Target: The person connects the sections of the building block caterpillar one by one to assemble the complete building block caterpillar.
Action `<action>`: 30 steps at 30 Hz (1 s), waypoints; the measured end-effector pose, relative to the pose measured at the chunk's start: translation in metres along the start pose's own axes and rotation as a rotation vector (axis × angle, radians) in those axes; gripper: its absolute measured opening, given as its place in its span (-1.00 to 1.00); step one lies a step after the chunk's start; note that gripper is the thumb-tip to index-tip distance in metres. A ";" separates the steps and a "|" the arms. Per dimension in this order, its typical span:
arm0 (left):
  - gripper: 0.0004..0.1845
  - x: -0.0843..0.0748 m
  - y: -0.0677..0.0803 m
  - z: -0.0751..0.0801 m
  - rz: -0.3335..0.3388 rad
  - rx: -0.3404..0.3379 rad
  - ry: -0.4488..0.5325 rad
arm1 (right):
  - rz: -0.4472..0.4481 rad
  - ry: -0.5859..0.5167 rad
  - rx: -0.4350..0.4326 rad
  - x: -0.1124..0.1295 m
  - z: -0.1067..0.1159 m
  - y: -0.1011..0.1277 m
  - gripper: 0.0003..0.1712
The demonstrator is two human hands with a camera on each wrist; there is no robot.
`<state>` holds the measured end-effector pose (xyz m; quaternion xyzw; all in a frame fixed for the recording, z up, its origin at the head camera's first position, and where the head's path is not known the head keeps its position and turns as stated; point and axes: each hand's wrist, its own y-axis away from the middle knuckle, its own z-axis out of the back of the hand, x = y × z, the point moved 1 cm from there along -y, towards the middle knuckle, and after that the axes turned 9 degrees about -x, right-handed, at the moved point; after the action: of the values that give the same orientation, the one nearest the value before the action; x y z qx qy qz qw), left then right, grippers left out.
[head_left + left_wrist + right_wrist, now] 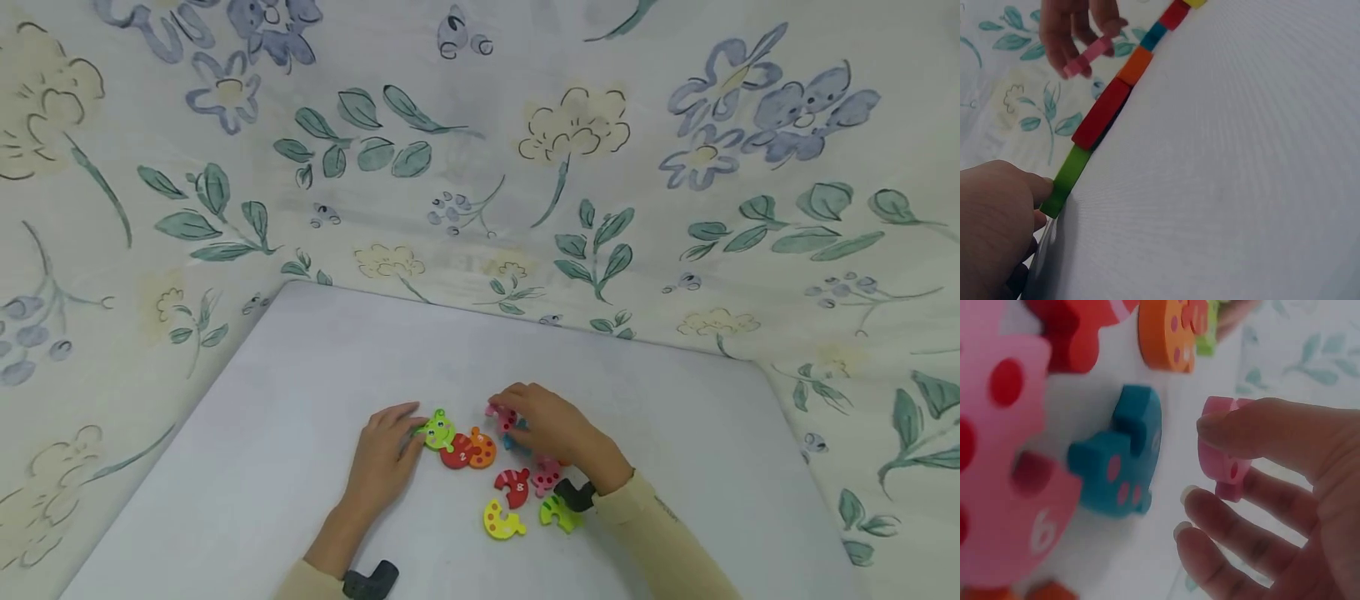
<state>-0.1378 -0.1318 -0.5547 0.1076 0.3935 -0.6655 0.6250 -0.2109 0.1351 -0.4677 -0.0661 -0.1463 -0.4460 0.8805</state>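
My left hand [382,457] pinches the left edge of a green caterpillar head piece [438,433] with thumb and forefinger. Joined to that head are a red puzzle piece [453,454] marked 2 and an orange dotted piece [485,451]. Over the table, just right of this row, my right hand [551,425] holds a pink dotted puzzle piece [1213,450] between thumb and fingers. Below it lies a blue piece [1125,469], partly hidden by the hand in the head view. Another pink piece [1004,487], numbered 6, sits near the right wrist.
Nearer the person lie a striped red piece [513,485], a yellow dotted piece [501,523] and a striped green piece [558,514]. An orange piece is mostly covered by the right wrist. Behind the white table [337,350] hangs a flowered cloth [480,167].
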 end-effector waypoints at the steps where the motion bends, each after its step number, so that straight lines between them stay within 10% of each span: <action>1: -0.71 0.000 0.000 -0.001 0.002 0.003 0.001 | 0.022 0.022 0.023 0.003 -0.001 -0.004 -0.37; 13: -0.73 0.000 0.000 0.001 0.006 0.008 0.007 | 0.240 0.226 0.133 0.027 -0.009 -0.031 -0.47; 30: -0.73 0.000 0.001 0.003 0.012 0.008 0.001 | 0.293 0.343 0.136 0.035 -0.010 -0.034 -0.48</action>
<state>-0.1360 -0.1339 -0.5536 0.1128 0.3904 -0.6633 0.6284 -0.2166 0.0852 -0.4667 0.0495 -0.0129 -0.3074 0.9502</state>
